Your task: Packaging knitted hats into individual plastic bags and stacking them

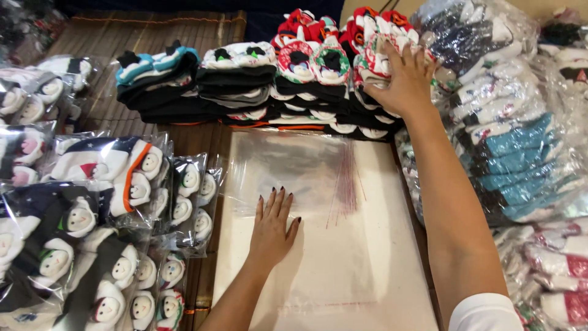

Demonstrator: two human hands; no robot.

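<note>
My left hand (273, 225) lies flat, fingers spread, on a stack of clear plastic bags (288, 165) that rests on a white board (343, 263). My right hand (404, 76) reaches far forward and presses on the rightmost stack of folded novelty socks (367, 73), fingers spread over its top. The socks show penguin and snowman faces in red, white and black. Whether the right hand grips a pair or only touches it is unclear.
More sock stacks (239, 79) line the back on a bamboo mat (122, 37). Bagged snowman socks (104, 202) pile up at left. Bagged blue, white and red socks (514, 153) heap at right.
</note>
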